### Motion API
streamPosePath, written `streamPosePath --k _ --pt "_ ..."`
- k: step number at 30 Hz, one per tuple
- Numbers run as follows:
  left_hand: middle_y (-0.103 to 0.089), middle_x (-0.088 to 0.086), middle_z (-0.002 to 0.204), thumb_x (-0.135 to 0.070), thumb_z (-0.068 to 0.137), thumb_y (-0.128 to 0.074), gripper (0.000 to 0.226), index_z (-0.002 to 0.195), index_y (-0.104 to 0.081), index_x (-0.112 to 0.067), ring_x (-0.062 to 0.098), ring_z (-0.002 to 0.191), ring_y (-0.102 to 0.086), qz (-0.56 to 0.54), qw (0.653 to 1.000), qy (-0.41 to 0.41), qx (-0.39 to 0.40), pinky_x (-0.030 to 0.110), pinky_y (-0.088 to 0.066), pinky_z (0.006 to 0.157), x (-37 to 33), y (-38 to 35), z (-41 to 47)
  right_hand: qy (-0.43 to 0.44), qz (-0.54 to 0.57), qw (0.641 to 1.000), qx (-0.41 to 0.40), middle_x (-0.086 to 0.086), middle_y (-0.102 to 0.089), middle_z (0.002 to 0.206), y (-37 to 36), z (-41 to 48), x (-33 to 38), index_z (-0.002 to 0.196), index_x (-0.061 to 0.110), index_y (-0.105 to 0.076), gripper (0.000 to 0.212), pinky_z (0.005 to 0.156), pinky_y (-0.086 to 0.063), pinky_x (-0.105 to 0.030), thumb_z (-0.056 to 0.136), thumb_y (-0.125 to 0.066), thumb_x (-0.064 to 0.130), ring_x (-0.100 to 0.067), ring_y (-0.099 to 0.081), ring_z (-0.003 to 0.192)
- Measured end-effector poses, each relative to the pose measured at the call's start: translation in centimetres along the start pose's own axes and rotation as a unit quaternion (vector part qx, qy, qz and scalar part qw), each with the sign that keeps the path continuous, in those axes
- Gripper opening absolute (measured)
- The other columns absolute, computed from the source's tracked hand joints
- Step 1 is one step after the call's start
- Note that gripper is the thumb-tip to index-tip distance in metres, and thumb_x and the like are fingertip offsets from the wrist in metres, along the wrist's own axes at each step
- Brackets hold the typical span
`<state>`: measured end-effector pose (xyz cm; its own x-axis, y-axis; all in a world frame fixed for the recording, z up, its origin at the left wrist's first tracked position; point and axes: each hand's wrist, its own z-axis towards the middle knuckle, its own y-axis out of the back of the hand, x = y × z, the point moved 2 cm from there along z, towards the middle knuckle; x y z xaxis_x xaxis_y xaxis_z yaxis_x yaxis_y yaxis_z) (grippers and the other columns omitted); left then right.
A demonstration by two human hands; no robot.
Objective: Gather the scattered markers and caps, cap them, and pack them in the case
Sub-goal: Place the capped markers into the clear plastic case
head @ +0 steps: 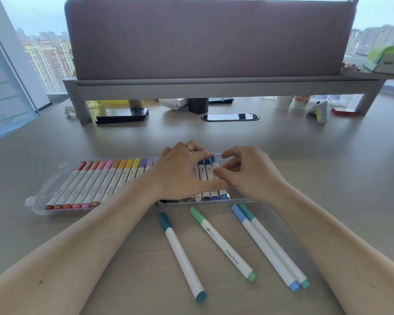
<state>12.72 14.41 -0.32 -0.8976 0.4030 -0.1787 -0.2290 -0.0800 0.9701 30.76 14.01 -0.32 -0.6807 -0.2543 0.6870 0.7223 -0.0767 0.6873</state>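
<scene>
A clear plastic case (pixel 41 201) lies across the desk, its left part filled with a row of capped markers (pixel 105 180) in reds, pinks, oranges, yellows and purples. My left hand (pixel 180 173) lies flat over the markers in the case's middle, fingers straight. My right hand (pixel 248 173) is at the case's right end, fingers curled, pinching a blue marker (pixel 216 173) there. Several capped markers lie loose in front of the case: a teal one (pixel 182 253), a green one (pixel 223 244), a light blue one (pixel 262 246) and a teal-green one (pixel 280 251) side by side.
A grey monitor riser (pixel 214 85) with a mauve panel spans the back of the desk. Under it lie a black phone (pixel 123 115), a dark cup (pixel 198 105), paper cups (pixel 293 102) and a red box (pixel 344 112). A cable port (pixel 230 117) is set in the desk.
</scene>
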Motion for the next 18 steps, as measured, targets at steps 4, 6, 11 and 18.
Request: streamPosePath --k 4,6,11,18 --pt "-0.045 -0.009 0.141 -0.096 0.067 -0.033 0.103 0.151 -0.046 -0.036 0.011 0.123 -0.04 0.006 1.0 0.002 0.014 0.04 -0.032 0.108 -0.13 0.11 0.14 0.004 -0.005 1.0 0.003 0.015 -0.072 0.082 0.12 0.09 -0.21 0.126 0.02 -0.068 0.043 0.082 -0.057 -0.023 0.087 -0.079 0.034 0.002 -0.067 0.079" --pt "-0.044 -0.008 0.142 -0.094 0.067 -0.034 0.103 0.151 -0.046 -0.036 0.012 0.124 -0.039 0.006 1.0 0.005 0.019 0.04 -0.031 0.108 -0.2 0.18 0.13 0.006 -0.01 1.0 0.014 0.016 -0.072 0.083 0.13 0.21 -0.36 0.126 0.021 -0.068 0.043 0.083 -0.058 -0.024 0.087 -0.08 0.033 0.002 -0.068 0.08" --pt "-0.044 -0.007 0.143 -0.091 0.068 -0.039 0.1 0.15 -0.048 -0.035 0.013 0.126 -0.039 0.007 1.0 0.01 0.022 0.04 -0.029 0.109 -0.33 0.25 0.13 0.008 -0.015 1.0 0.026 0.017 -0.071 0.083 0.04 0.27 -0.51 0.127 0.023 -0.068 0.044 0.08 -0.055 -0.018 0.086 -0.081 0.032 0.004 -0.067 0.078" --pt "-0.044 -0.009 0.142 -0.093 0.067 -0.036 0.101 0.151 -0.046 -0.037 0.012 0.126 -0.039 0.013 1.0 0.012 0.016 0.039 -0.029 0.107 -0.28 -0.01 0.06 0.017 -0.013 0.999 0.024 0.015 -0.073 0.084 -0.04 0.1 -0.55 0.126 0.022 -0.068 0.045 0.081 -0.057 -0.019 0.084 -0.082 0.03 0.004 -0.068 0.077"
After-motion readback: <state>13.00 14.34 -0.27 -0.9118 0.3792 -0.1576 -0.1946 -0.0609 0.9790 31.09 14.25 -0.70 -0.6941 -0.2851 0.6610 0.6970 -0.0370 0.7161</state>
